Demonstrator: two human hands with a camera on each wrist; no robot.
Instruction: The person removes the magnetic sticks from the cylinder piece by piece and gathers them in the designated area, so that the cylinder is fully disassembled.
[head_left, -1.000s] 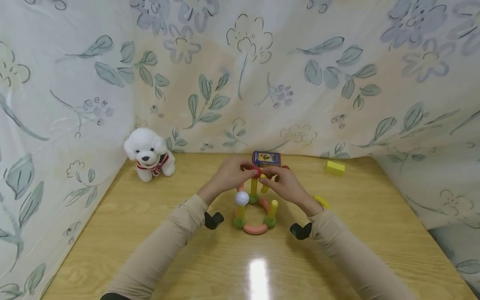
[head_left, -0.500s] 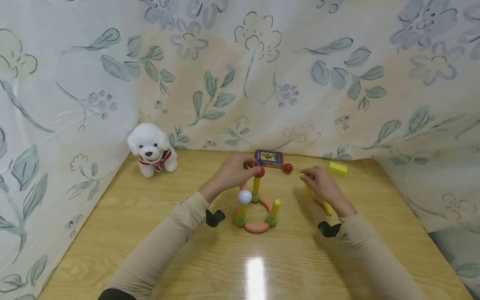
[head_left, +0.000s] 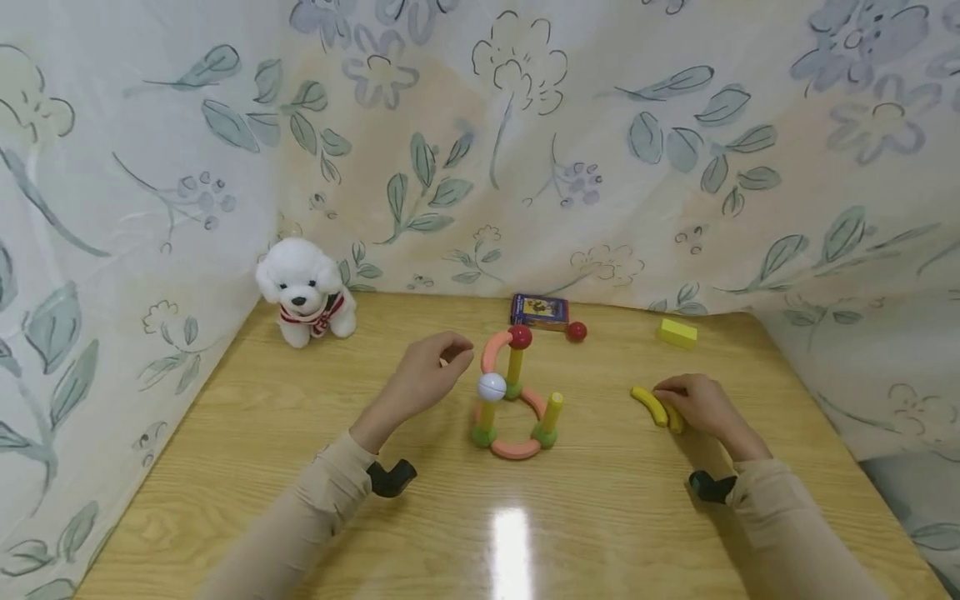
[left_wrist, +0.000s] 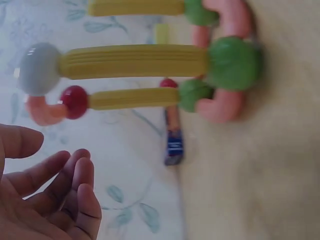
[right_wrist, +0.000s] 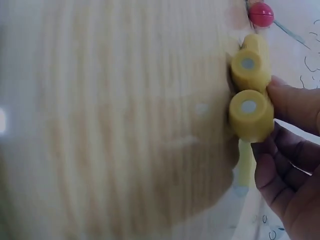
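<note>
A magnetic ball-and-rod structure stands mid-table, with green balls (head_left: 483,436) and pink curved rods (head_left: 516,450) forming its base. Three yellow rods rise from it, one topped by a white ball (head_left: 492,387) and one by a red ball (head_left: 520,337). A pink arc (head_left: 491,352) bridges these two balls. Left of the structure, my left hand (head_left: 427,375) hangs with loosely bent fingers, touching nothing. My right hand (head_left: 701,404) pinches a yellow rod (right_wrist: 251,117) low at the table, right beside another, curved yellow rod (head_left: 648,406). Both show grey end discs in the right wrist view.
At the back lie a small blue picture box (head_left: 540,311), a loose red ball (head_left: 577,332) and a yellow block (head_left: 678,334). A white plush dog (head_left: 306,292) sits at the back left. Floral cloth (head_left: 420,192) encloses the table's back and sides.
My left hand has let go of the red ball and drawn back left, leaving the pink arc in place. My right hand has carried a yellow rod rightward and down beside the curved one.
</note>
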